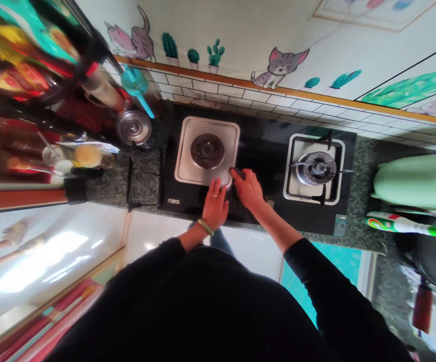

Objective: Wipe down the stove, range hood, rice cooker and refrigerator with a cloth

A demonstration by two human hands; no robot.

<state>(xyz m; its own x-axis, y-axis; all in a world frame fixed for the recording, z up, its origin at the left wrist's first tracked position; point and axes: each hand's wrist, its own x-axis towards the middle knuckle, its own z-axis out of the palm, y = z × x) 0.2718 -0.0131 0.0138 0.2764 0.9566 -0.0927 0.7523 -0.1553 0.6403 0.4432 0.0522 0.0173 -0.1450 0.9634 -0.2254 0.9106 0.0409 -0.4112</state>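
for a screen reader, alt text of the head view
Two bare hands reach over a black two-burner stove, the left hand on a square burner plate's edge, the right hand on a small dark object. A steel lid sits to the left, under painted cats.

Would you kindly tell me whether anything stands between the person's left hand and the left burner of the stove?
Nothing visible does: the left hand rests at the front edge of the steel tray, and only bare tray lies between it and the burner.

A home kitchen, with gas hob point(266, 125) and tiled backsplash point(218, 90)
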